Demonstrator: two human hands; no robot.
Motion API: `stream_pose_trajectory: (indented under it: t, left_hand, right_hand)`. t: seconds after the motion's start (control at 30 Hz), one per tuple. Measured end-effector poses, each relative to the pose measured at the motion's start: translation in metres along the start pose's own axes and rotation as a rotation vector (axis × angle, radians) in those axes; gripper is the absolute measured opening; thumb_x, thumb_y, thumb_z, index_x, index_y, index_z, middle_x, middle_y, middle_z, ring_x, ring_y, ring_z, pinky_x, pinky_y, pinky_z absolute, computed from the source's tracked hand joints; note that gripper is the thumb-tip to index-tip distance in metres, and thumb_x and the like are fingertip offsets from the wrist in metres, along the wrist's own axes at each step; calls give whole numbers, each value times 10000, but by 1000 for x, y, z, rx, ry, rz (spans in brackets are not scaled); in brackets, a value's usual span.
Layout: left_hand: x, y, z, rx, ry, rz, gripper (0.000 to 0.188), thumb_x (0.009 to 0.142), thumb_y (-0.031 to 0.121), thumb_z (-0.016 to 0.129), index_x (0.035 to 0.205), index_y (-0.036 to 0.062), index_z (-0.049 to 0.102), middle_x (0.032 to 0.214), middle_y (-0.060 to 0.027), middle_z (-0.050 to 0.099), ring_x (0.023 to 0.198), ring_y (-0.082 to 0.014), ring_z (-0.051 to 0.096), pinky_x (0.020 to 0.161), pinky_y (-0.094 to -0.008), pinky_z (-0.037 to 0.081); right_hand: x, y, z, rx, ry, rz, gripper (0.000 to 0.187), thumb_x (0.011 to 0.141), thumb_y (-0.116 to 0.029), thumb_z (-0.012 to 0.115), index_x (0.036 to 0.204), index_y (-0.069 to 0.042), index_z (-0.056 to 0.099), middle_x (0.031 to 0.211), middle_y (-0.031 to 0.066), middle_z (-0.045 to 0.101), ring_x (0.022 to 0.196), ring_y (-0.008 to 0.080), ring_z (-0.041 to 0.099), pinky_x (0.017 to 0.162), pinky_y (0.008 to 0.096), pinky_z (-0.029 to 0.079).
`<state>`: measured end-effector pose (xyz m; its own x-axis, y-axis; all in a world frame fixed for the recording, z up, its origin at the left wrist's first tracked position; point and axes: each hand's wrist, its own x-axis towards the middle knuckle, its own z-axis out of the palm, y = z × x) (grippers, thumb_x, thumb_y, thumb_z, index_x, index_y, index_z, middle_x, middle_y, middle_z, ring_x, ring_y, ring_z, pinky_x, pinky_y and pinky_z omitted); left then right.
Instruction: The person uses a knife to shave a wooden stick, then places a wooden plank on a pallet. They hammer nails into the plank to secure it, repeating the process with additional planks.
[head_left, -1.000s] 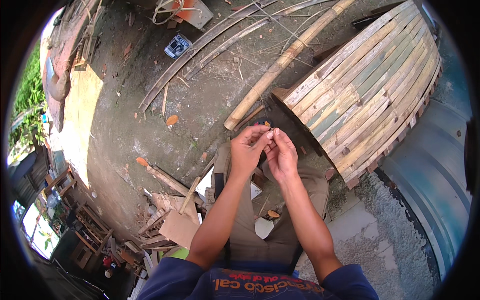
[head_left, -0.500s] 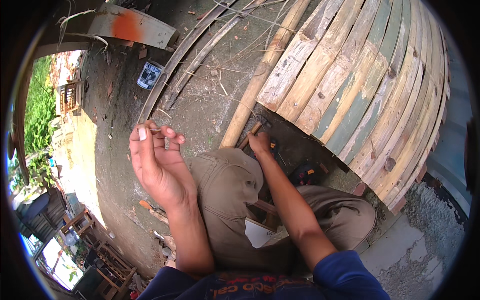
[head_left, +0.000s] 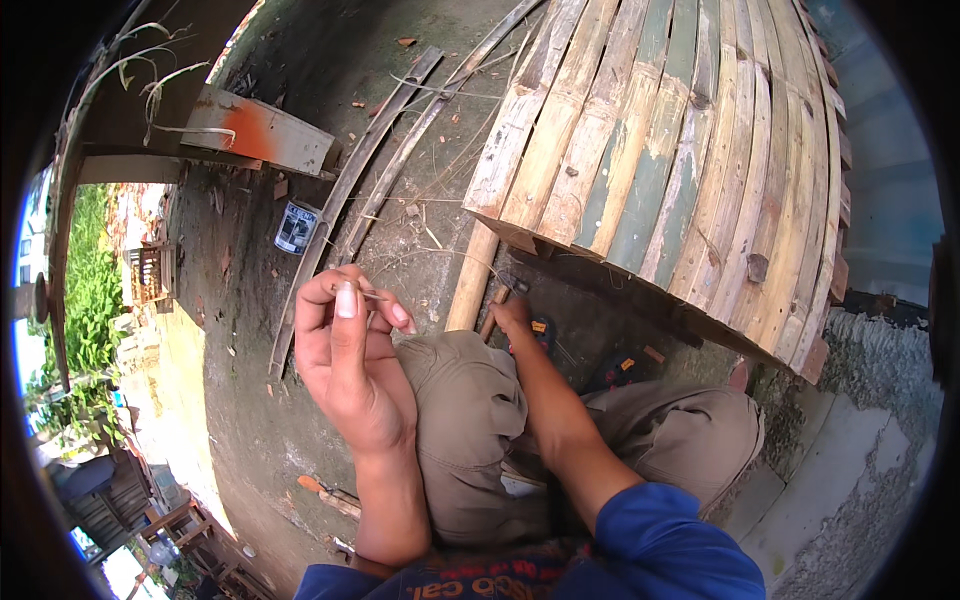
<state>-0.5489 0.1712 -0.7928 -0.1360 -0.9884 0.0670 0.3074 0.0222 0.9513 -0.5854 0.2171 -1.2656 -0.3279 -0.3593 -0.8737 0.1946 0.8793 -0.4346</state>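
Observation:
My left hand [head_left: 355, 360] is raised beside my knee, palm up, with thumb and index finger pinched on a thin nail [head_left: 372, 294]. Beyond the knee, my right hand [head_left: 512, 317] is closed round the wooden handle of a hammer [head_left: 496, 303]. The hammer's dark head shows just past the fingers, close under the front edge of a slatted bamboo platform [head_left: 640, 150]. Part of the handle is hidden by my hand and knee.
A bamboo pole [head_left: 472, 275] runs beneath the platform edge. Split bamboo strips [head_left: 340, 215] lie on the dirt floor beside a tin can [head_left: 297, 228] and an orange-stained board [head_left: 265, 135]. An orange-handled tool [head_left: 325, 490] lies by my left forearm. A rough concrete block [head_left: 850, 440] stands at right.
My view has shifted, so the platform appears further left and the can lower. Both hands keep their holds, the left on the nail and the right on the hammer.

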Motion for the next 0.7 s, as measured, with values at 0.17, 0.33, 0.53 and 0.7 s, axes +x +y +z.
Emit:
stream_pose_trajectory:
  t: [0.17, 0.33, 0.53, 0.7]
  left_hand:
    - [-15, 8, -22, -43, 125, 119, 158, 1012, 127, 588, 1100, 9, 531, 1019, -112, 550, 768, -175, 575, 720, -332, 487]
    - [-101, 68, -62, 62, -33, 194, 166, 1024, 154, 542, 1081, 17, 468, 1015, -109, 459, 747, -156, 532, 673, -288, 464]
    - [-145, 93, -124, 194, 114, 190, 98, 1026, 112, 505, 1043, 16, 489, 1008, -99, 461, 732, -143, 522, 635, -290, 457]
    - [-142, 90, -122, 67, -177, 294, 68, 1016, 72, 504, 1048, 12, 496, 1011, -116, 491, 727, -156, 536, 649, -289, 484]
  right_hand:
    - [-13, 1, -1, -197, 167, -282, 526, 843, -395, 750, 1053, 85, 709, 1104, 322, 691, 1068, 440, 676, 926, 496, 528]
    - [-48, 3, -24, -191, 224, -423, 489, 828, -419, 759, 973, 40, 673, 1051, 295, 684, 1032, 431, 668, 898, 487, 524]
    - [-97, -24, -63, -201, 230, -597, 470, 855, -355, 735, 1094, 40, 646, 1114, 289, 687, 1089, 452, 652, 934, 491, 517]
    - [-139, -35, -80, -39, 240, -832, 414, 854, -337, 749, 1051, 9, 638, 1007, 244, 686, 944, 419, 660, 849, 480, 516]
